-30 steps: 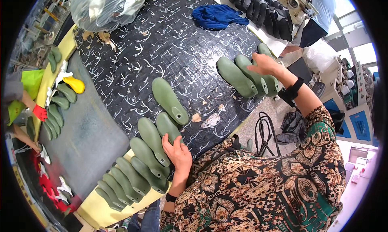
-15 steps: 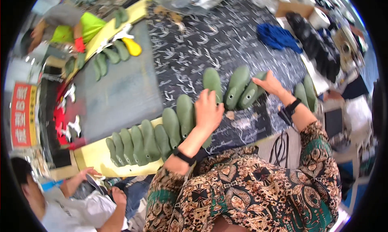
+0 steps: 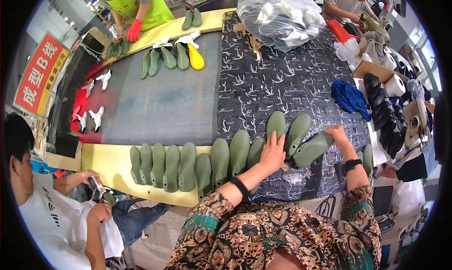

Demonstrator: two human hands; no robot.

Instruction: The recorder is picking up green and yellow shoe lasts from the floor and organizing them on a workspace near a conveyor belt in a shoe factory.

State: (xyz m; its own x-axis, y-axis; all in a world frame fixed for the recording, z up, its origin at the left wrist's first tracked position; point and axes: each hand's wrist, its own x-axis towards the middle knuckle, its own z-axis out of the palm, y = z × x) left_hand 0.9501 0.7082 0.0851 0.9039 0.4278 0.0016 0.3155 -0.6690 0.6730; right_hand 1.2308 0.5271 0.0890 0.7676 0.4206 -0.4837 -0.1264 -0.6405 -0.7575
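My left hand [image 3: 273, 153] is closed on the near end of a green shoe last [image 3: 276, 122], its fingers lying over it. A second green last [image 3: 300, 128] leans just to its right, apart from my hands. Farther right, my right hand [image 3: 338, 136] grips the far end of another green last [image 3: 312, 150]. That one lies at a slant, its holed end close to the second last. A row of several similar lasts [image 3: 188, 166] stretches left from my left forearm, which hides part of the nearest ones.
The dark, white-marked tabletop [image 3: 254, 91] bears a plastic bag [image 3: 280, 18] at its far side and blue cloth [image 3: 349, 100] at right. A grey belt [image 3: 160, 105] adjoins it. Co-workers sit at left [image 3: 61, 209] and work across at far left [image 3: 141, 8] and far right [image 3: 351, 6].
My right hand has swung its last into a flatter slant, away from the one beside it. My left hand stays at its last. The view has shifted, showing more of the far side.
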